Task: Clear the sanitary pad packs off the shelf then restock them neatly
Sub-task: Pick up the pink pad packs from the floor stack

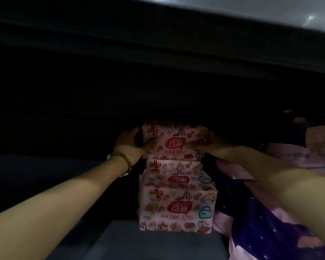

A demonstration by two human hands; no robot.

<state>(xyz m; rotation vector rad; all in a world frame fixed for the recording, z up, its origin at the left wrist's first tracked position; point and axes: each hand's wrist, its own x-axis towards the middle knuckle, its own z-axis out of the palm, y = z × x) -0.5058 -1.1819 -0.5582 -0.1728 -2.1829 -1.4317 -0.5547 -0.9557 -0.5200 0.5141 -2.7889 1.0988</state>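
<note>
Three pink patterned sanitary pad packs with red logos sit in a row running back into a dark shelf. The nearest pack (176,209) stands at the shelf's front edge, a middle pack (174,173) behind it. The rearmost pack (174,142) is held from both sides. My left hand (129,145), a beaded bracelet on its wrist, grips its left side. My right hand (204,144) grips its right side. Both forearms reach in from the bottom corners.
Purple and pink packs (259,222) lie heaped to the right of the row. More pink packs (296,154) sit further back right. A grey shelf surface (154,244) shows in front. A dark shelf board (158,53) hangs overhead. The left side is dark.
</note>
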